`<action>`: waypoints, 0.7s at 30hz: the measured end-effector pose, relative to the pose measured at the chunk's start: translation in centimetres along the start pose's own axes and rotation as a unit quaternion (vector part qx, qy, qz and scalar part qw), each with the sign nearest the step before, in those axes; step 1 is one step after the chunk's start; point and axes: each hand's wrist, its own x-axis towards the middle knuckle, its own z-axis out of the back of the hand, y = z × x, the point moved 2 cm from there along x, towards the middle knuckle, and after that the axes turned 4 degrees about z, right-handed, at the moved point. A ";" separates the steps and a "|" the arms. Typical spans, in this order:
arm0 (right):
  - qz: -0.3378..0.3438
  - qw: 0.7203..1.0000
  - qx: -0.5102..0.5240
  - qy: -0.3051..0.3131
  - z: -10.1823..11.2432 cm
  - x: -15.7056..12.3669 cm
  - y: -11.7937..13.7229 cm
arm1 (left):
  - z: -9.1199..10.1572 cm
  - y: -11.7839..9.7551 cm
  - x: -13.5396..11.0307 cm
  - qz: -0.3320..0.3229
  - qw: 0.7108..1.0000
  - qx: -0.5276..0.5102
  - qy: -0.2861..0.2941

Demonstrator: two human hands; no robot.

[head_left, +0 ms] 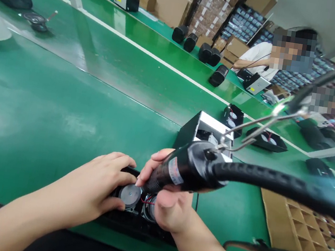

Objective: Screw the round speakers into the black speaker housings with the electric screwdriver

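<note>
Two hands work over a black speaker housing (136, 226) on the green desk (60, 126). The right hand's (170, 212) fingers (155, 166) clamp around an electric screwdriver (176, 171), its long axis slanting down-left, tip at a round driver (129, 196). The left hand's (92, 185) fingers (118, 162) curl together over the housing's edge.

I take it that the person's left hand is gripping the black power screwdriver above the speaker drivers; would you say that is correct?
Not quite: the head view shows the right hand gripping the black power screwdriver, not the left hand. It is above the speaker drivers, as you said.
</note>
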 end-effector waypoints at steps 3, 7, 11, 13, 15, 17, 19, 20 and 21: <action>0.025 0.997 0.066 -0.036 -0.3 0.6 1.3 | -0.4 0.4 -0.3 0.023 1.000 0.015 -0.002; 0.078 0.979 0.062 -0.181 1.5 2.0 7.4 | -0.7 1.0 -0.5 0.029 0.999 0.024 -0.008; 0.144 0.943 -0.062 -0.292 4.8 3.4 12.2 | -0.8 1.6 -0.5 0.019 0.999 0.033 -0.025; 0.162 0.935 -0.095 -0.300 6.3 3.8 12.1 | -1.0 2.3 -0.7 0.001 0.999 0.038 -0.032; 0.163 0.939 -0.103 -0.286 7.3 4.0 11.0 | -1.3 3.1 -0.9 -0.015 0.998 0.051 -0.030; 0.164 0.945 -0.108 -0.261 7.9 4.0 9.7 | -1.7 3.8 -1.1 -0.021 0.997 0.068 -0.031; 0.164 0.951 -0.111 -0.239 8.1 4.0 8.7 | -1.9 4.1 -1.1 -0.022 0.996 0.084 -0.036; 0.163 0.953 -0.111 -0.231 8.1 4.0 8.4 | -1.9 4.1 -1.1 -0.023 0.995 0.090 -0.036; 0.161 0.954 -0.109 -0.226 8.2 4.0 8.2 | -1.9 4.1 -1.1 -0.022 0.995 0.093 -0.038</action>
